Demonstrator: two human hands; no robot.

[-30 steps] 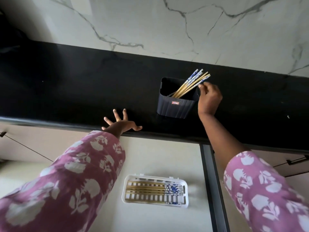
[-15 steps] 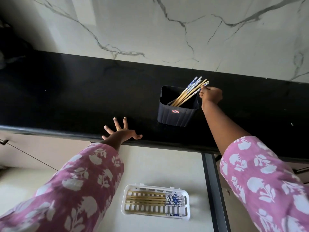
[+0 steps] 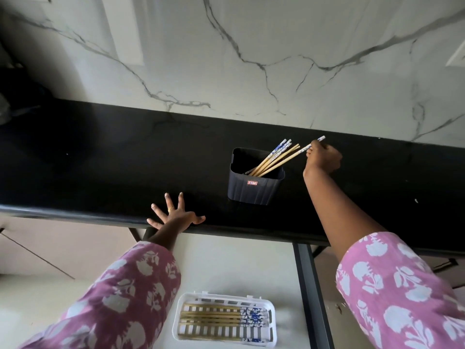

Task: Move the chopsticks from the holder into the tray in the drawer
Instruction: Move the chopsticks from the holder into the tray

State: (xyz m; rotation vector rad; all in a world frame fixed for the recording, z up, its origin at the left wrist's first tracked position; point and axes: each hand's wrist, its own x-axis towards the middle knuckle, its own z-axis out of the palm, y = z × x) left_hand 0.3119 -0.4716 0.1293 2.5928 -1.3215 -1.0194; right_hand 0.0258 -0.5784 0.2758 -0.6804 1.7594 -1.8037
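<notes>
1. The left hand [image 3: 176, 217] lies flat on the front edge of the black counter [image 3: 100, 159], fingers spread and grasping nothing; a ring shows on one finger.
2. Its sleeve [image 3: 120, 298] is pink with pale flowers.
3. Below the counter, the white tray [image 3: 273, 321] sits in the open drawer [image 3: 226, 268]. Several chopsticks already lie flat in it, side by side, blue-patterned ends to the right.
4. The dark ribbed holder [image 3: 254, 188] stands upright on the counter, right of the left hand and apart from it, with a small red label on its front.
5. The chopsticks [image 3: 274, 158] left in the holder lean up and to the right, patterned ends uppermost.
6. The right hand [image 3: 323, 158] is just right of the holder, fingers pinched on the patterned top of one chopstick [image 3: 297, 152]. That stick tilts lower than the rest, its lower end inside the holder.
7. Behind the counter rises a white marble wall [image 3: 251, 59] with grey veins.
</notes>
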